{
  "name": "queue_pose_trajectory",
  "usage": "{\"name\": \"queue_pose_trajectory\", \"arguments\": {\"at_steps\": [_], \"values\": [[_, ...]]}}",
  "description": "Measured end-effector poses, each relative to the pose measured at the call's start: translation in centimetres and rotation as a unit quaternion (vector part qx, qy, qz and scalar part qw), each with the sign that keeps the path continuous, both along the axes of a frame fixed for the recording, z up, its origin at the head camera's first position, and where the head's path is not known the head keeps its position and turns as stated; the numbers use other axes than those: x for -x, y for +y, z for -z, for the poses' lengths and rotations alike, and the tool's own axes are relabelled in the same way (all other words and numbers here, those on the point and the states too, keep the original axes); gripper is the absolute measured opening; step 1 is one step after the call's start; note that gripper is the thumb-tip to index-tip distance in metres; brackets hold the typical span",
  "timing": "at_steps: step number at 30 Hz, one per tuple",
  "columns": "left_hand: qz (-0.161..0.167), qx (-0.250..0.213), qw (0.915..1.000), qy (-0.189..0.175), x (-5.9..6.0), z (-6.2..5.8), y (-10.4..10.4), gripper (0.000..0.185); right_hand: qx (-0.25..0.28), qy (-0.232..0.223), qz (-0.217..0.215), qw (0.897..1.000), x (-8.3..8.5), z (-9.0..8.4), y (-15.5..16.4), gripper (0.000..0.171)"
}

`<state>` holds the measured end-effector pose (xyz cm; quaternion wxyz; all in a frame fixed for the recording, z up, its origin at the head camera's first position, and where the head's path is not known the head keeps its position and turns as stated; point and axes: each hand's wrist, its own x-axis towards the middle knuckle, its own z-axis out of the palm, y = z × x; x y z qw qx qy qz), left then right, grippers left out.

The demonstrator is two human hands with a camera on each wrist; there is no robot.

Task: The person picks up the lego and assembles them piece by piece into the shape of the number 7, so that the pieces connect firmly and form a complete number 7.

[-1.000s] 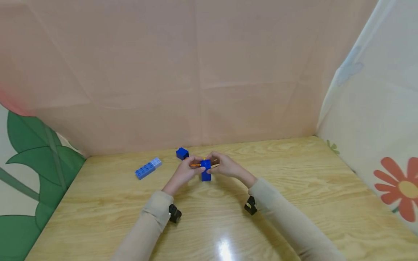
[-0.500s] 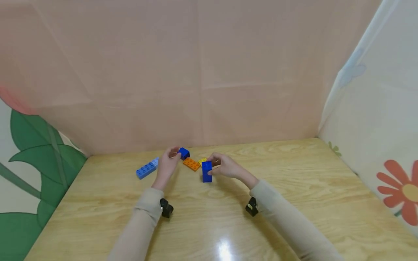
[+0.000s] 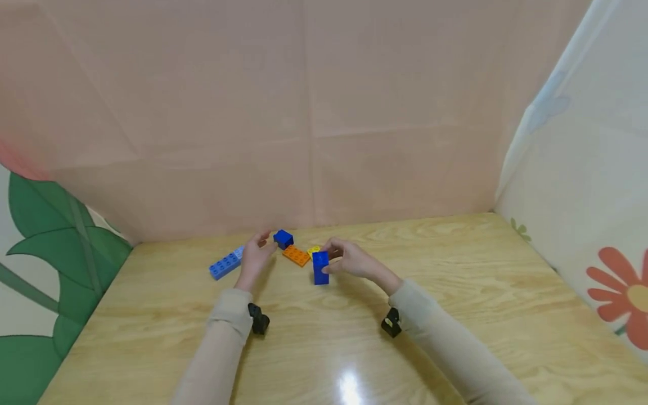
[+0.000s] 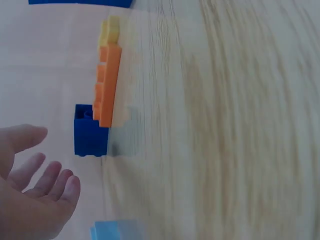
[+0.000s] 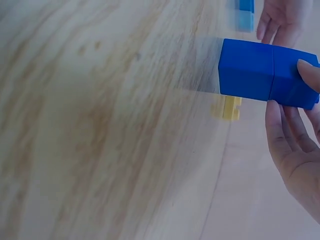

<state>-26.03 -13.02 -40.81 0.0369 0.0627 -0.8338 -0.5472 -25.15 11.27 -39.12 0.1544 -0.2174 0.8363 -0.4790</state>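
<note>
A pale wooden table fills the view, boxed in by a pinkish cloth backdrop with a green leaf print at far left and a red flower at right. Starting on the left, a long blue brick lies flat, its long axis running from near-left to far-right, its pale end tucked behind the left hand. That hand hovers with fingers loosely spread and holds nothing; the left wrist view shows the fingertips just short of a small dark blue cube, which sits slightly farther and to the right of them, apart and not touched. So the cube lies up and to the right of the open palm, and the left hand is plainly the nearer one to it. Moving right, a flat orange plate rests touching or just beside the cube, with a small yellow piece at its far end. Next comes the upright blue tower, two blocks stacked, long axis vertical, standing on the table. The right hand pinches its upper block, thumb on the near side and fingers on the other. The orange plate lies between the two hands.
</note>
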Motion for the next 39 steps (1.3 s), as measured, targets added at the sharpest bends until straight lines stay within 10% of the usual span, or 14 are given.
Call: {"name": "queue_pose_trajectory", "arguments": {"at_steps": [39], "values": [[0.052, 0.07, 0.9952, -0.044, 2.1, 1.6, 0.5, 0.054, -0.008, 0.013, -0.008, 1.0, -0.2, 0.5, -0.3, 0.031]]}}
